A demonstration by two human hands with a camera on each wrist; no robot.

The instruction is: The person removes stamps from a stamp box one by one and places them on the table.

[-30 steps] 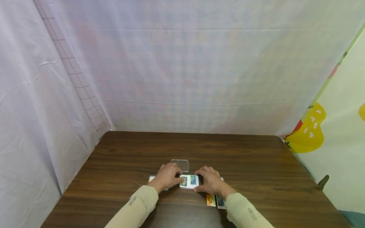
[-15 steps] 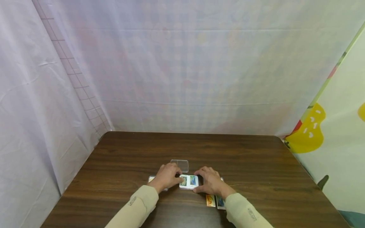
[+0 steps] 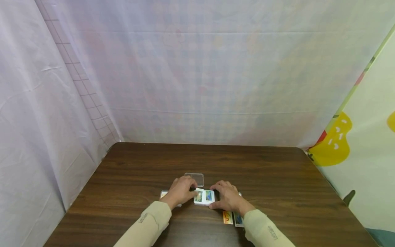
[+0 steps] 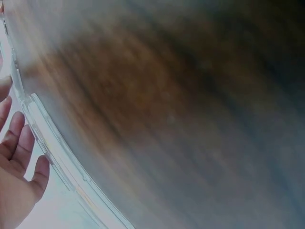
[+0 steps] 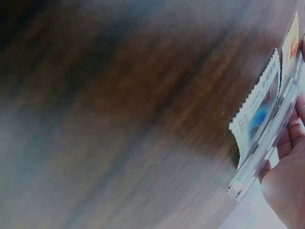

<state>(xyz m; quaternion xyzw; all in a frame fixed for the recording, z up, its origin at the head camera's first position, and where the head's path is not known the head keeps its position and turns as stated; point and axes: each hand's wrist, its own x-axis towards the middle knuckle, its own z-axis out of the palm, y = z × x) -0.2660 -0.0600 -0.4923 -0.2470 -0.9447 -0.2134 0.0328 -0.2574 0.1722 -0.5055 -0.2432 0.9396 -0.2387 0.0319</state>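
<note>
A small white-backed case (image 3: 204, 202) lies between my hands in the head view, with two picture stamps on it. My left hand (image 3: 182, 190) pinches the left stamp (image 3: 199, 196) by its left side, between thumb and forefinger; this stamp sits slightly askew. The right stamp (image 3: 210, 196), with a blue and green picture, lies flat. My right hand (image 3: 226, 195) steadies the case's right end, thumb at the near corner and forefinger at the far one. Clear plastic edges cross beside the left hand (image 4: 21, 157) and right hand (image 5: 288, 176) in the wrist views.
A clear plastic lid (image 3: 197, 179) lies just beyond the case. Near my right forearm are an orange stamp (image 3: 227, 218) and a darker blue stamp (image 3: 238, 219), perforated edges showing in the right wrist view. Another case (image 3: 163, 194) is partly hidden under my left hand.
The left stamp has turned slightly under my left fingers, and its white far edge shows more now. My right hand and the case have hardly moved.
</note>
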